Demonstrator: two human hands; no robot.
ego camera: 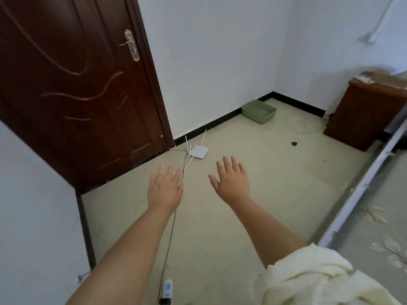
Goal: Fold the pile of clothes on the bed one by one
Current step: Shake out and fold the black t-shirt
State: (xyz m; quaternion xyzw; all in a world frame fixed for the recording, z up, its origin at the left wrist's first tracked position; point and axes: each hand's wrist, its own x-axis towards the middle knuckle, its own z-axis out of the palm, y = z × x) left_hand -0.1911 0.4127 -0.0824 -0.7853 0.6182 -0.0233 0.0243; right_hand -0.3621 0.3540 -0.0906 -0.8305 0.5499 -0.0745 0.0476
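over floor | l hand (164, 190) & r hand (231, 180) fingers spread, holding nothing | bed (374, 216) edge at right

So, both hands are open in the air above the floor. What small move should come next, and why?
Probably turn right and reach the right hand toward the pale yellow garment at the lower right, beside the bed. Both it and the left hand are spread and hold nothing, over bare floor near the router, so no cloth is gripped yet.

At ten o'clock, a glossy dark wood door (72, 84) with a brass-looking metal handle (131, 45); at five o'clock, soft cream cloth (312, 276); matt floor (231, 216).
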